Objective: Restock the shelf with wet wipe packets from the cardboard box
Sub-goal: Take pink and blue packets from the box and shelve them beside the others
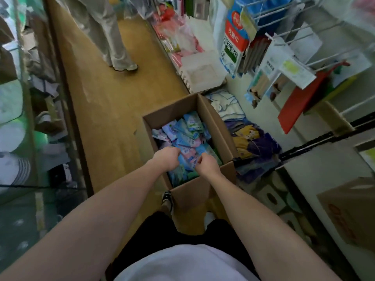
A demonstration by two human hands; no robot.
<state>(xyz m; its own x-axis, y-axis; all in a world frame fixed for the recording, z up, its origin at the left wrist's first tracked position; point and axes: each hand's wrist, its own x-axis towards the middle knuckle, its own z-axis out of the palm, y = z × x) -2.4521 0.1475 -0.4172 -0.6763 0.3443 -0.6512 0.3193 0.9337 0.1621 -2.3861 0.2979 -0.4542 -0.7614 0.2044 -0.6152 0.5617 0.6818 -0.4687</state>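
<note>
A: Where's the stock?

B: I see the cardboard box (211, 126) open on the floor (105, 110), flaps up, right side touching the bottom edge of the shelf unit (239, 102). Wet wipe packets (188, 130), blue, pink & green, heaped loose inside, filling it wall to wall.

A: Hands?

B: Both down in the near end of the box. Left hand (167, 158) near the box's left wall, fingers curled down into the packets; can't tell if it's got hold of one. Right hand (207, 164) beside it, apart, fingers bent in. It looks pinched on sthg but too blurred, can't tell.

A: Else?

B: Another person's legs (109, 37) standing further up the aisle. Hanging goods on wire hooks (288, 31) upper right. Folded cloth (227, 106) on the low shelf next to the box's far right corner.
</note>
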